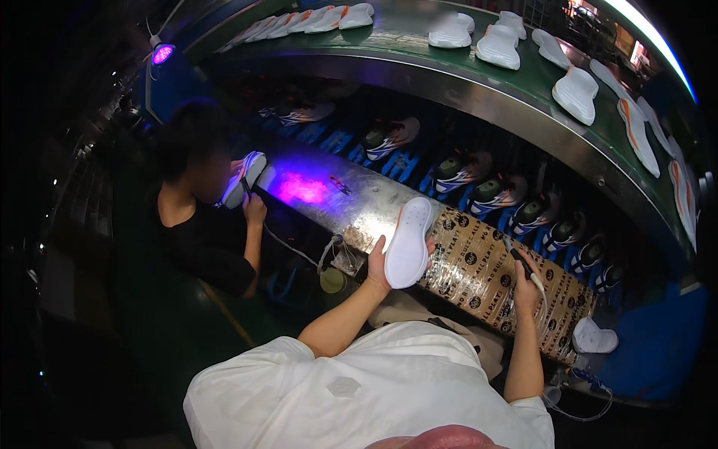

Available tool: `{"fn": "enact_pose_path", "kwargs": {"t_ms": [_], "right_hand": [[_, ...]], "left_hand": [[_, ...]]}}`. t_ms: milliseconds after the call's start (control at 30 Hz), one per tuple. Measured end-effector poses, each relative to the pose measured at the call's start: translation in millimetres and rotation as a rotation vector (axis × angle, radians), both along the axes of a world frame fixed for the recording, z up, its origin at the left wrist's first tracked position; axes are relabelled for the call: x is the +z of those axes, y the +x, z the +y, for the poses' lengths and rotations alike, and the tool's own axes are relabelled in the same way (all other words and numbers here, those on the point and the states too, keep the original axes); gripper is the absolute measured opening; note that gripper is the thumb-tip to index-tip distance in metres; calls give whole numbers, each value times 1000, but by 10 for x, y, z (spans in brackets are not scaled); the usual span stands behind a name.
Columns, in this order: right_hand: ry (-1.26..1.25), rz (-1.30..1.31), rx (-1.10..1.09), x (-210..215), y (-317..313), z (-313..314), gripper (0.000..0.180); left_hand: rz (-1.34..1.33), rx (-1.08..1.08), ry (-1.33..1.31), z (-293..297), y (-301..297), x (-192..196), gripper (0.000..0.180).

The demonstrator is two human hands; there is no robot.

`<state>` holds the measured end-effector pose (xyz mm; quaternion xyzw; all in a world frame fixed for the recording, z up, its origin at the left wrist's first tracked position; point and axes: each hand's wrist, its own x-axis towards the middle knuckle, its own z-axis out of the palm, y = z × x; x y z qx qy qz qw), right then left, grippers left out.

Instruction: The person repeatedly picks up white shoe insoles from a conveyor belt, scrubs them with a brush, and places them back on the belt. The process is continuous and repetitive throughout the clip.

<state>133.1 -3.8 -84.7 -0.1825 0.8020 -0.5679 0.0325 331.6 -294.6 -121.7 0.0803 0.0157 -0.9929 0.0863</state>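
Left hand [379, 263] clasped around a white shoe sole [407, 242], gripped from behind at the lower end and tipped up on end with the pale underside turned toward the face, likely so that the whole surface catches the light and stays within reach of the tool. Right hand [526, 287] closed around a thin brush-like tool [523, 264], dark tip pointing up and to the left toward the sole but well apart from it, a cord trailing down from the wrist. Both raised just above the tabletop [359, 196], a metal strip partly covered with brown printed wrapping [486, 273], probably laid there to shield the surface. Another white sole [594, 338] resting at the far right end of the wrapping, near the right elbow. Beyond, a row of dark and white shoe uppers [493, 193] set on blue racks, and above them a curved green conveyor [419, 46] carrying more soles. To the left, a co-worker in black [206, 247] holding a shoe under a purple lamp [162, 54].
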Motion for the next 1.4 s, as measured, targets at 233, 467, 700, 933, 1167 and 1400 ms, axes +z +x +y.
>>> {"fn": "enact_pose_path", "kwargs": {"t_ms": [233, 467, 700, 933, 1167, 1400], "right_hand": [[-111, 24, -32, -682, 66, 139, 33], [-105, -63, -22, -542, 107, 121, 33], [-124, -57, 5, -554, 89, 95, 33], [-102, -107, -12, -562, 80, 117, 34], [-104, -87, 16, -585, 57, 148, 31], [-75, -95, 14, -637, 41, 176, 32]], "left_hand": [[158, -227, -164, -99, 261, 329, 81], [461, -387, -446, -725, -620, 2121, 82], [628, 213, -490, -1664, -2124, 3225, 82], [-90, 565, -1303, -1394, -2166, 2880, 61], [-530, 1315, -1971, -2477, -2417, 3159, 30], [-1109, 743, -3186, -3818, -2792, 3198, 48]]}}
